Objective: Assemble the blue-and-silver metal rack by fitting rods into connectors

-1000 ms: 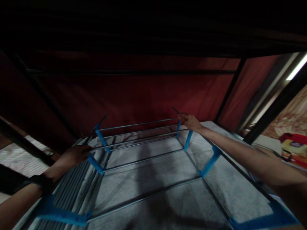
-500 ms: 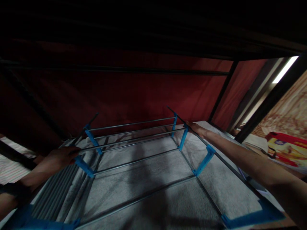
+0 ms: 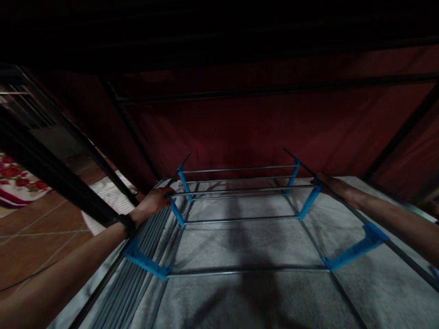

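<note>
A rack frame (image 3: 240, 220) of thin grey metal tubes and blue plastic joints lies on a light grey cloth (image 3: 206, 246). My left hand (image 3: 156, 201), with a dark band on its wrist, grips the frame's left side by a blue joint (image 3: 176, 212). Across from it, my right hand (image 3: 329, 183) is closed round the right side tube beside another blue joint (image 3: 310, 201). Its fingers are partly hidden behind the tube and joint. Crossbars span between the two sides. Loose grey tubes (image 3: 133, 274) lie side by side along the left of the frame.
Dark metal posts (image 3: 68, 178) and bars surround the space, with a dark surface overhead. Red fabric (image 3: 240, 132) hangs behind the frame. At left are a tiled floor (image 3: 44, 228), a striped cloth (image 3: 106, 192) and a floral cloth (image 3: 20, 176).
My view has turned left, so the frame and both hands appear farther right and the floor at left shows. Both hands keep their places on the frame.
</note>
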`<state>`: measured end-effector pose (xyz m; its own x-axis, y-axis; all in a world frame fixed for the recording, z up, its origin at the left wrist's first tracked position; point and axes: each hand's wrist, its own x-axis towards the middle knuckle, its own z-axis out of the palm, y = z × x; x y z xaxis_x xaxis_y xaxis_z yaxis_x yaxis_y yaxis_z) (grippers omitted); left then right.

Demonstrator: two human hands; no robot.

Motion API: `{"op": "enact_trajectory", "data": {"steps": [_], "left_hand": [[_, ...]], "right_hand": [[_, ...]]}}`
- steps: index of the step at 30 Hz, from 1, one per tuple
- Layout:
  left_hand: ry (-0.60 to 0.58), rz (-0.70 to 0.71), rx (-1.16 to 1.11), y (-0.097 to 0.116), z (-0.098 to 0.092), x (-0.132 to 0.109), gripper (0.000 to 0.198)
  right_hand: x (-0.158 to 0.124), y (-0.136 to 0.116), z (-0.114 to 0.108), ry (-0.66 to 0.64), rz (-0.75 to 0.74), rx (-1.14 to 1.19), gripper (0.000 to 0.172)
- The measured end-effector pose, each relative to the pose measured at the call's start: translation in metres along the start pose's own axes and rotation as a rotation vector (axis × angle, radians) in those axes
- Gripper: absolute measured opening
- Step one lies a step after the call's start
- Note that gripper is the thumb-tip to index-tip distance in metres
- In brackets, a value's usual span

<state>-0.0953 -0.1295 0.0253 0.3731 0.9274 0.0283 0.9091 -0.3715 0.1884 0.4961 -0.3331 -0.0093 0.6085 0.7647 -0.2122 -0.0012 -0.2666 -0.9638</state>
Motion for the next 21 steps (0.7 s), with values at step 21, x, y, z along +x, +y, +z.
{"op": "enact_trajectory", "data": {"steps": [21], "left_hand": [[-0.017,-0.047,0.045,0.016,-0.006,-0.007,0.031]], "right_hand": [[-0.004,-0.003,0.004,0.025,-0.021,-0.097,0.030]]}}
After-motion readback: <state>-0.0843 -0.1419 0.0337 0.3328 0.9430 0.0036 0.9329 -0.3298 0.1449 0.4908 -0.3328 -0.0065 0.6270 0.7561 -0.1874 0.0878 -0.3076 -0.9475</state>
